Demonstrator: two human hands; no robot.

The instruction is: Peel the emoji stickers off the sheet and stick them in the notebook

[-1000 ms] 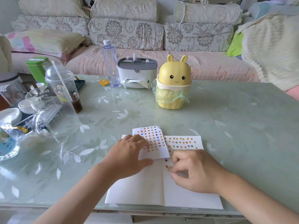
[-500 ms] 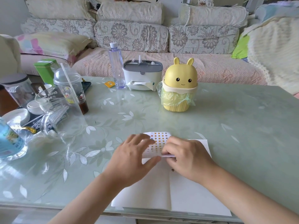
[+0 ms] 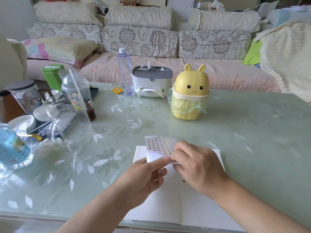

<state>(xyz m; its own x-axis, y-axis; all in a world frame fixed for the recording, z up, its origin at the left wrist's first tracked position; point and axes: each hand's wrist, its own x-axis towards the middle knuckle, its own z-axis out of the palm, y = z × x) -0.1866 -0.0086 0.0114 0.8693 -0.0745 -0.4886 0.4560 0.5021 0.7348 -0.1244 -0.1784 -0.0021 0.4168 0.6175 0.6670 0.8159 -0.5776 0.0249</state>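
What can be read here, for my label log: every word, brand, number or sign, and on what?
"Drink m…" on the glass jug, rest cut off; smaller line below unreadable.
Print on the domed cup: too blurred.
Label on the blue bottle: too blurred.
Label on the green tin: too small.
No words on the sticker sheet, emoji only.

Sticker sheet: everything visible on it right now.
The sticker sheet is small white paper with rows of mostly yellow round stickers on its upper part; the lower strip looks blank. It is bent and held over the far part of the notebook. The left hand pinches its lower edge; the right hand grips its right side, hiding that part.
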